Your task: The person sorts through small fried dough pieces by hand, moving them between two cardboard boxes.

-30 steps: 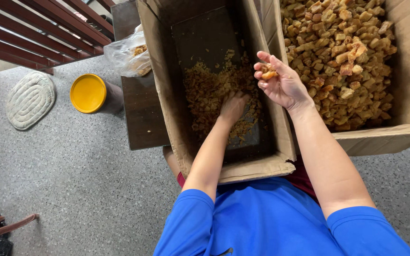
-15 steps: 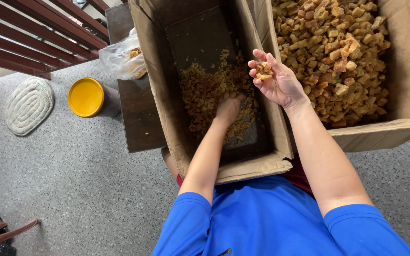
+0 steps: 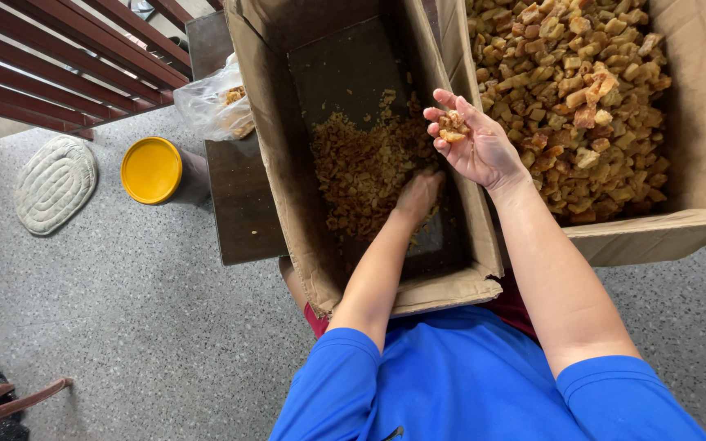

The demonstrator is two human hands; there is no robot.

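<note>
Over cardboard box (image 3: 271, 147), right hand (image 3: 475, 143) cups crusty golden chunks (image 3: 453, 126).

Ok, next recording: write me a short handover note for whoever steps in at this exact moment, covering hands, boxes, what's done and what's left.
Left hand: down inside the left cardboard box, resting on the small crumbly pieces; grip hidden.
Right hand: raised palm-up above the wall between the boxes, loosely cupping a few golden chunks.
Right cardboard box: heaped with larger chunks.
Done: the left box holds a thin layer, with part of its floor bare.
Left: the right box looks nearly full, so most of the pile seems unhandled.
Nearby: a clear bag with some pieces and a yellow lid.
</note>
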